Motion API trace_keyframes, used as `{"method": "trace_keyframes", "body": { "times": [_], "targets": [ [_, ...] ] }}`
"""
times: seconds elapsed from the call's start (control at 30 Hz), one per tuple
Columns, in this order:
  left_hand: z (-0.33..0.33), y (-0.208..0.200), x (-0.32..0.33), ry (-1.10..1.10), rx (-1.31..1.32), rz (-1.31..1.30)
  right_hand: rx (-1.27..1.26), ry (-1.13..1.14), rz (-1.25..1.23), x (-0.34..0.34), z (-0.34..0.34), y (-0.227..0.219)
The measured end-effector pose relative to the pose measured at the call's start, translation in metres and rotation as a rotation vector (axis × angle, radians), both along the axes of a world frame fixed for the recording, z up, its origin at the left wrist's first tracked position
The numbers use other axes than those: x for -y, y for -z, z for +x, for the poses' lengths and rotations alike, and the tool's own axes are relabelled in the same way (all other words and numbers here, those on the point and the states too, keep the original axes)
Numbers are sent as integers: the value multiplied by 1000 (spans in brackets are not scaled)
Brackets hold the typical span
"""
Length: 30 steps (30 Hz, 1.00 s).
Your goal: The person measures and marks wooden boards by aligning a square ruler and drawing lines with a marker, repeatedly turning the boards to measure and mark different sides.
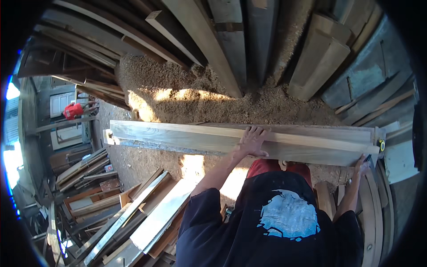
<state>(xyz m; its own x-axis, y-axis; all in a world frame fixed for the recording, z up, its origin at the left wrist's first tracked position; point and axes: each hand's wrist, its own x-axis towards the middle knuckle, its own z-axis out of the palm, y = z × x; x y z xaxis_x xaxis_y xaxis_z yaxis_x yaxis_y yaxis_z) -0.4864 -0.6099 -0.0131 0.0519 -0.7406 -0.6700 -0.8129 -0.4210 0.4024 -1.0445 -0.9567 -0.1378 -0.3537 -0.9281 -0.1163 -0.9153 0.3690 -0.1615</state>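
Note:
A long pale wooden plank (195,139) lies crosswise in front of me, on top of another board (320,130) that shows along its far side. My left hand (255,141) rests flat on the plank near its middle, fingers spread over the lighter strip. At the right end, my right hand (364,165) is closed at the plank's near corner. Between its fingers sticks up a small dark pencil-like stick (367,158), too small to name surely. Just beyond that hand, a yellow-and-black tape measure (381,144) sits by the plank's end.
Thick beams (318,62) and boards lean beyond a heap of sawdust (178,98). Stacked planks and a white panel (162,218) lie at the lower left. Curved wooden pieces (371,213) stand beside my right arm. A red object (73,111) is at the far left.

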Motion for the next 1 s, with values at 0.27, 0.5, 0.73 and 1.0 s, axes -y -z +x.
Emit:
{"method": "trace_keyframes", "body": {
  "times": [0.27,0.5,0.73,1.0],
  "targets": [
    [51,11,10,-144,60,375,-30,26,-16,3,-16,5],
    [43,8,-13,-278,109,255,-39,55,35,14,-15,20],
    [72,15,-4,-149,-54,224,-167,63,-85,20,-71,58],
    [91,24,-8,-127,-61,324,-142,244,-112,-5,-11,16]
  ]
}}
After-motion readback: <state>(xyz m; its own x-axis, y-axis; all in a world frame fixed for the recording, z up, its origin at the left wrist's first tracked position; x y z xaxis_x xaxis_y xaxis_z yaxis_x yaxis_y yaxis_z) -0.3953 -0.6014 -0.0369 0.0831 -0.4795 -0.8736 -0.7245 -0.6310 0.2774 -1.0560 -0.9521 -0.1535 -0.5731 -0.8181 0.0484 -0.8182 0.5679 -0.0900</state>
